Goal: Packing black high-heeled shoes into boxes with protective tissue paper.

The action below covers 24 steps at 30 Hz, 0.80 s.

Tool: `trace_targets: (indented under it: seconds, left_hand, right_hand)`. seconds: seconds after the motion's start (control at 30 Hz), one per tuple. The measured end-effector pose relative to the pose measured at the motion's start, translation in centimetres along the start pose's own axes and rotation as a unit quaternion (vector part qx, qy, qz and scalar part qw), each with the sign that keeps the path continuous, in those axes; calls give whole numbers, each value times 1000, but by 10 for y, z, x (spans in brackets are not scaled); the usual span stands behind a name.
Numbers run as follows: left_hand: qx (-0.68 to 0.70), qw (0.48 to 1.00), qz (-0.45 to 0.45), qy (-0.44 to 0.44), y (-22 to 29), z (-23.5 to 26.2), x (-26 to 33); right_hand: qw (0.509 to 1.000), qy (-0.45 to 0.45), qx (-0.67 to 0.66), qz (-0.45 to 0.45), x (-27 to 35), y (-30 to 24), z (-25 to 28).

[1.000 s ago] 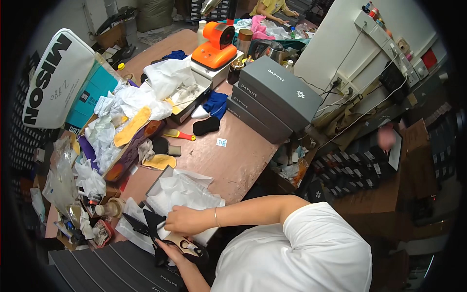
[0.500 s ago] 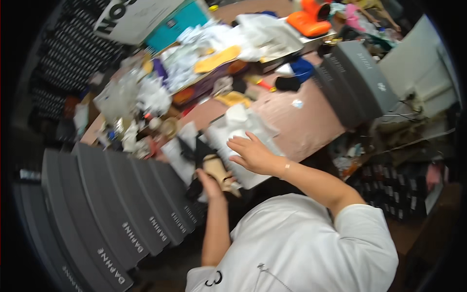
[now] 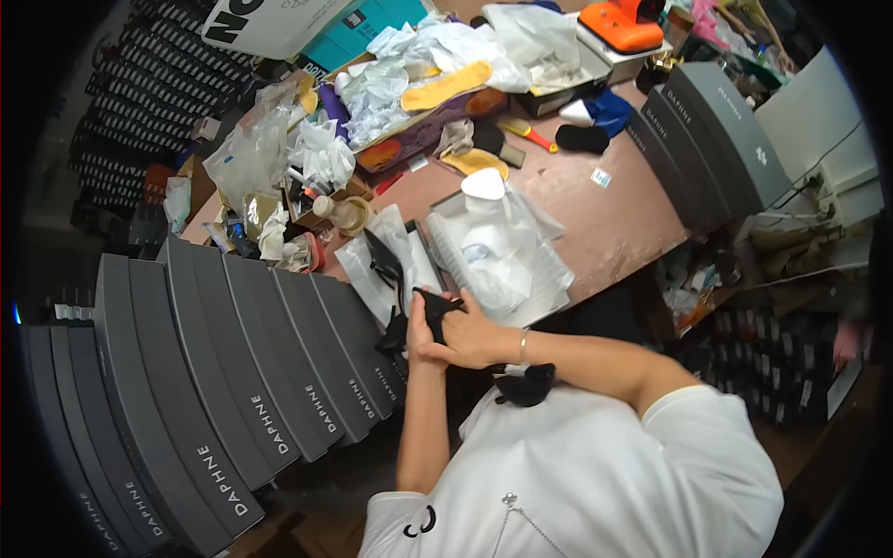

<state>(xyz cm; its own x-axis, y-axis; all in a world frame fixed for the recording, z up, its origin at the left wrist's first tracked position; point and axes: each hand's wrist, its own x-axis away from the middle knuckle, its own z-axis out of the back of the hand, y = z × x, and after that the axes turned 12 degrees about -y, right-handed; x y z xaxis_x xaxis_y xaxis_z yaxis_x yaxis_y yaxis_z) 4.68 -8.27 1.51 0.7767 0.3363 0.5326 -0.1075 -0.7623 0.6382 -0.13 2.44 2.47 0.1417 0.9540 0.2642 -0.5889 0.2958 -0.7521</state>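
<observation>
Both of my hands are close together at the table's front edge, around a black shoe (image 3: 438, 314). My left hand (image 3: 420, 333) grips it from the left. My right hand (image 3: 479, 337) is closed over it from the right, covering its middle. A rounded black end with a pale patch (image 3: 526, 384) sticks out below my right wrist, apparently the same shoe. Just beyond my left hand, another strappy black shoe (image 3: 383, 264) rests by white paper (image 3: 365, 260). An open shoe box (image 3: 558, 296) lined with white tissue paper (image 3: 502, 270) lies beyond my right hand.
A row of grey shoe boxes (image 3: 223, 363) stands at the left, and more grey boxes (image 3: 712, 149) at the table's right. Farther back are a carton of crumpled paper (image 3: 437, 130), insoles (image 3: 476, 165), a red-and-yellow tool (image 3: 530, 135), plastic bags (image 3: 251, 158) and an orange device (image 3: 621, 28).
My right hand has come down and left from over the tissue-lined box to grip the shoe alongside my left hand. The shoe has turned; its beige inside is no longer visible.
</observation>
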Motion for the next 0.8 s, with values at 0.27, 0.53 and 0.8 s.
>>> trace_targets:
  seconds: [0.27,0.53,0.8]
  left_hand:
    - [-47,999,-8,-20,-1,-3,1]
    - [-81,996,26,-32,0,-27,-11]
    - [130,983,-49,-124,-10,-46,6]
  right_hand:
    - [984,-122,-77,104,42,3,38]
    - [998,19,-62,0,17,10,23]
    - [943,-44,-329,-29,86,54,127]
